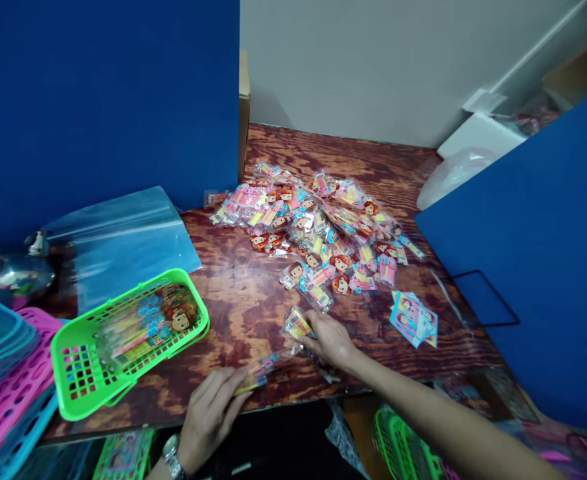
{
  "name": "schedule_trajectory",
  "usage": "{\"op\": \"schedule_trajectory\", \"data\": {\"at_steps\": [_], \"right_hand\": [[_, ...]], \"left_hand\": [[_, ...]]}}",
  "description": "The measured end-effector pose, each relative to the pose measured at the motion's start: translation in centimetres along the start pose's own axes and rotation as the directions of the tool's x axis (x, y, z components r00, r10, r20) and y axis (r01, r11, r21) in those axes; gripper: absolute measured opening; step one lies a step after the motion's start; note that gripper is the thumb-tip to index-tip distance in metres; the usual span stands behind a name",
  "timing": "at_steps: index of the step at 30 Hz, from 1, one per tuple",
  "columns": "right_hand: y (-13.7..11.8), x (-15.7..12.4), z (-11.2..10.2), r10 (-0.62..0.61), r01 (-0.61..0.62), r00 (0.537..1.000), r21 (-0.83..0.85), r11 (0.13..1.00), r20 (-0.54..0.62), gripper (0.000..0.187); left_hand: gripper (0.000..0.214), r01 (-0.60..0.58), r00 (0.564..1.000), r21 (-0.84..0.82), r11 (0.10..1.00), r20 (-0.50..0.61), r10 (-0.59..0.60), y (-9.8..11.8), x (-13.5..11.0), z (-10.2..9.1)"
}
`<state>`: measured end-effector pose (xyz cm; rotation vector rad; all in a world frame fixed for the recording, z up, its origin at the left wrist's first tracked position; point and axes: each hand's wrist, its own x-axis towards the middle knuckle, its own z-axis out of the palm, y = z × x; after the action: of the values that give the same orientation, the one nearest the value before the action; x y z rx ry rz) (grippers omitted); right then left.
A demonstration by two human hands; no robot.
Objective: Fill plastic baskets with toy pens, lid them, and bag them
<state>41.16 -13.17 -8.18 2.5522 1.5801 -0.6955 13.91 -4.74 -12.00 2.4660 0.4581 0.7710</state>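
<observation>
My right hand (329,341) rests on the wooden table (243,300), its fingers closed on a small clear packet of coloured toys (298,325). Closer to the table's front edge, my left hand (211,413), with a wristwatch, lies over the end of another clear packet (268,367), fingers bent down on it. Farther back lies a big heap of the same cartoon-face packets (323,227). A green plastic basket (81,380) with several packets in it stands to the left of my hands.
A small stack of printed cards (413,319) lies right of my hand. Clear plastic bags (123,240) lie at the left. Pink and blue baskets (3,393) are stacked at the far left. Blue partitions (548,253) wall both sides. Another green basket (403,447) sits below the table.
</observation>
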Motion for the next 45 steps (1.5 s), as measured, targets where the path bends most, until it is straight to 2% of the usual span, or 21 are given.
{"op": "schedule_trajectory", "data": {"at_steps": [3,6,8,11,13,15,18,20,22,25,28,34,36,39,41,43,45], "right_hand": [[-0.1,-0.6,-0.3,-0.048,0.049,0.998,-0.015,0.999,0.041,0.030],[0.9,-0.3,-1.5,-0.121,0.119,0.990,0.043,0.992,0.069,0.023],[2.0,0.3,-2.3,-0.089,0.089,0.996,0.067,0.994,-0.006,0.022],[2.8,1.1,-2.9,0.035,-0.028,0.989,0.051,0.998,-0.145,0.024],[2.1,1.0,-2.8,0.042,-0.033,0.993,0.081,0.996,-0.113,0.026],[0.6,0.6,-2.7,-0.067,0.071,0.997,0.187,0.980,-0.031,0.029],[-0.8,0.5,-3.8,-0.255,0.243,0.967,0.263,0.934,0.014,0.029],[-0.1,1.5,-5.3,-0.298,0.292,0.954,0.141,0.946,0.021,0.028],[1.8,3.2,-6.8,-0.347,0.349,0.937,-0.048,0.936,0.033,0.027],[5.1,5.9,-7.9,-0.465,0.469,0.881,-0.298,0.831,0.089,0.027],[6.8,7.4,-7.6,-0.472,0.481,0.871,-0.427,0.766,0.134,0.028],[6.7,8.1,-7.0,-0.417,0.402,0.906,-0.445,0.800,0.071,0.048],[6.8,8.2,-7.1,-0.407,0.386,0.912,-0.451,0.805,0.055,0.044],[7.0,8.1,-7.6,-0.454,0.421,0.890,-0.462,0.781,0.044,0.033],[6.7,7.9,-8.3,-0.439,0.411,0.897,-0.462,0.786,0.050,0.028],[5.8,7.7,-8.9,-0.387,0.361,0.921,-0.442,0.821,0.032,0.026],[4.0,7.7,-9.1,-0.381,0.364,0.924,-0.379,0.851,0.032,0.028]], "left_hand": [[0.035,-0.030,0.999,0.009,1.000,-0.010,0.030,-0.2,0.0,0.1],[0.034,-0.047,0.999,0.013,0.999,-0.023,0.047,-0.2,0.3,0.0],[0.033,-0.052,0.998,0.011,0.999,-0.027,0.052,-0.1,0.5,-0.1],[0.032,-0.055,0.998,0.004,0.998,-0.029,0.055,-0.1,0.4,-0.1],[0.032,-0.052,0.999,-0.004,0.999,-0.011,0.052,-0.1,0.1,0.0],[0.031,-0.053,0.999,0.000,0.999,0.009,0.053,0.0,-0.1,0.1],[0.029,-0.055,0.998,0.018,0.998,0.024,0.055,0.2,-0.3,0.0],[0.027,-0.058,0.998,0.029,0.998,0.025,0.058,0.4,-0.3,-0.1],[0.026,-0.064,0.998,0.035,0.997,0.017,0.064,0.5,-0.3,-0.2],[0.027,-0.055,0.998,0.035,0.998,0.003,0.055,0.4,-0.4,0.0],[0.029,-0.037,0.999,0.021,0.999,0.015,0.037,0.4,-0.6,0.3],[0.035,-0.002,0.998,0.010,1.000,0.064,0.002,0.5,-0.1,0.3],[0.038,0.002,0.998,0.039,0.999,0.061,-0.005,0.6,0.0,0.3],[0.040,-0.005,0.998,0.094,0.996,0.056,0.000,0.6,-0.1,0.5],[0.039,-0.008,0.998,0.131,0.991,0.062,0.000,0.6,-0.2,0.6],[0.038,-0.015,0.997,0.158,0.987,0.075,0.003,0.6,-0.3,0.7],[0.037,-0.023,0.996,0.173,0.985,0.085,0.009,0.7,-0.3,0.8]]}}
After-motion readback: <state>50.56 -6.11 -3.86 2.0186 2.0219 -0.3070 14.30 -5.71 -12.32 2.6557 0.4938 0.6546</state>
